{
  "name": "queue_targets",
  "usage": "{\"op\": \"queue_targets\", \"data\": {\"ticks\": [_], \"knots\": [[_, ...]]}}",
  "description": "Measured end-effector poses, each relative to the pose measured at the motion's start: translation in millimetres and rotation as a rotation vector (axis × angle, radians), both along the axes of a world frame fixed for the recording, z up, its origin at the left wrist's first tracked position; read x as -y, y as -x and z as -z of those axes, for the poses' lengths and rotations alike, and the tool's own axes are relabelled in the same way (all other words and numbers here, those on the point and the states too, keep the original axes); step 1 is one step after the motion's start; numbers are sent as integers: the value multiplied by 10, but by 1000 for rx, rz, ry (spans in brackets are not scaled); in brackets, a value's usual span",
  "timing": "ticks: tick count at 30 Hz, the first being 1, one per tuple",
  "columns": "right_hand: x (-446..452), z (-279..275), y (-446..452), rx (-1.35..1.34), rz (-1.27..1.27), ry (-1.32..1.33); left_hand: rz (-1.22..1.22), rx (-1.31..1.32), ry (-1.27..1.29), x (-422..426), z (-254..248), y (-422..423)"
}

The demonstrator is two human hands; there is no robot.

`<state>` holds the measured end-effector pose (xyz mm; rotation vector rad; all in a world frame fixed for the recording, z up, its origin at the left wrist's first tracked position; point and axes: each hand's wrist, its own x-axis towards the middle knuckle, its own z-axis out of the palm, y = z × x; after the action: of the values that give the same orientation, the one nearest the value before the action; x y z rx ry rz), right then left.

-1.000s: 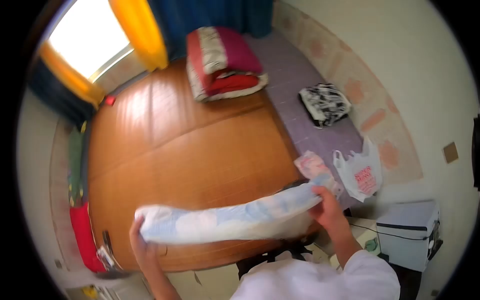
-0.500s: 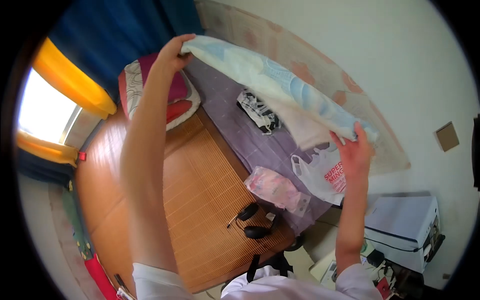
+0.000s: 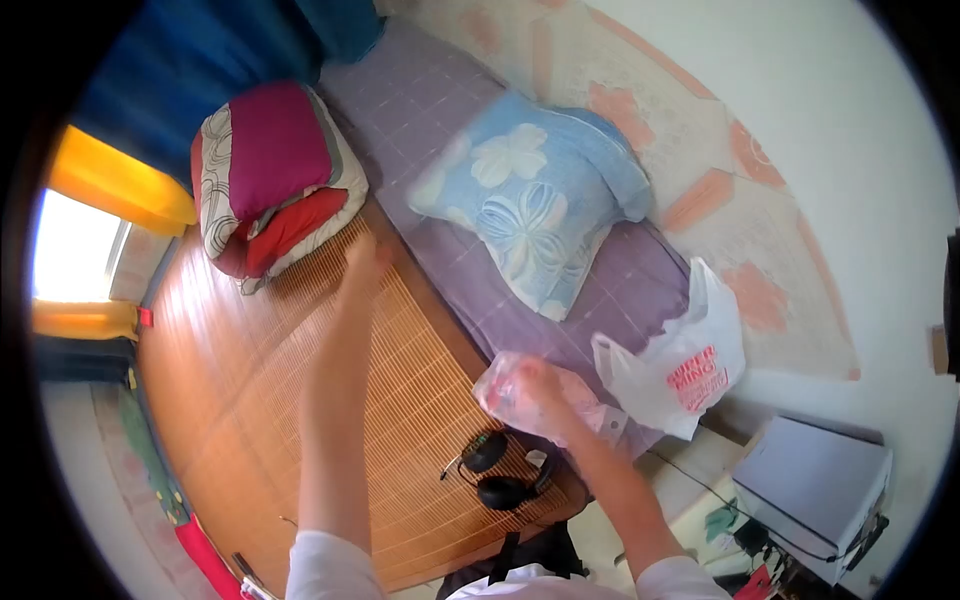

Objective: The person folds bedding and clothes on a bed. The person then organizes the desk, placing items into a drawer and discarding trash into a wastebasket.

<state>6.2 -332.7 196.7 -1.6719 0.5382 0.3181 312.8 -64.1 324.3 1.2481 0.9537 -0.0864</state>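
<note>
Cloth [image 3: 530, 205], 1, blue, spreads over 1 sheet [image 3: 460, 265]; left hand [image 3: 369, 255] and right hand [image 3: 541, 384] blur, each grip unclear.

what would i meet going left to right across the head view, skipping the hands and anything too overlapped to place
yellow curtain → folded quilt → blue floral cloth → white plastic bag → gray-white box

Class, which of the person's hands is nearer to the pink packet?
Right. The right hand is at the packet; the left hand is farther off, near the quilt.
</note>
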Motion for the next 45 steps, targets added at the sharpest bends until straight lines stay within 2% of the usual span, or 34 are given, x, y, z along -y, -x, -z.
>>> {"op": "queue_targets", "data": {"ticks": [1,2,3,4,5,7,9,11,13,14,16,20,22,23,25,28,29,30,31,33,36,37,39,40,41,42,43,45], "knots": [[-146,133,151,221,-82,181,99,14,42,-157,339,305],[-176,-3,200,211,-89,180,-64,-19,149,-345,748,682],[-198,-295,211,200,-10,166,-25,-30,183,-601,1101,1102],[-231,-519,214,184,61,150,-110,-131,231,-462,575,1571],[-189,-617,186,176,49,148,-220,-180,164,-472,430,1953],[66,-770,10,165,166,73,-221,-227,169,-891,607,2804],[221,-626,-101,180,135,92,-314,-308,186,-1182,672,3641],[288,-665,-169,171,-25,400,-423,-359,165,-1302,582,4266],[249,-750,-132,53,31,198,-415,-472,116,-1422,501,5012],[254,-734,-37,20,22,197,-424,-505,108,-1556,566,5433],[310,-711,114,285,103,157,-421,-448,274,-1813,818,6136],[298,-1039,895,275,283,302,-376,-501,275,-1609,576,6878],[238,-1127,1370,338,126,596,-544,-594,231,-1434,421,7018],[144,-1103,1625,377,104,602,-537,-596,230,-1417,440,7115],[-100,-1189,2170,307,-15,504,-435,-558,300,-1431,534,7443],[-440,-1386,2868,244,-397,276,-350,-516,249,-1334,431,7626],[-483,-1306,3094,98,-582,189,-310,-488,210,-1237,277,7635],[-510,-1207,3294,16,-755,128,-414,-518,126,-1092,175,7605],[-500,-1071,3489,-78,-946,143,-401,-530,121,-1070,138,7692],[-443,-760,3771,-268,-1237,140,-391,-503,243,-1074,154,7804],[-282,-298,3885,-342,-1060,196,-159,-482,163,-1012,230,7764],[-148,-221,3905,-301,-752,176,-124,-482,158,-914,252,7670],[164,-142,3873,-306,-76,103,46,-511,-75,-719,375,7402],[328,110,3927,-166,147,206,253,-436,-175,-687,526,7307],[465,355,3959,-228,460,232,294,-436,-179,-665,664,7223],[618,526,3961,-376,741,113,586,-299,-564,-631,823,7052],[686,585,3968,-413,990,-17,859,-126,-945,-565,999,6874],[746,1158,4089,-503,1077,2,949,64,-1051,-388,1053,6549]]}}
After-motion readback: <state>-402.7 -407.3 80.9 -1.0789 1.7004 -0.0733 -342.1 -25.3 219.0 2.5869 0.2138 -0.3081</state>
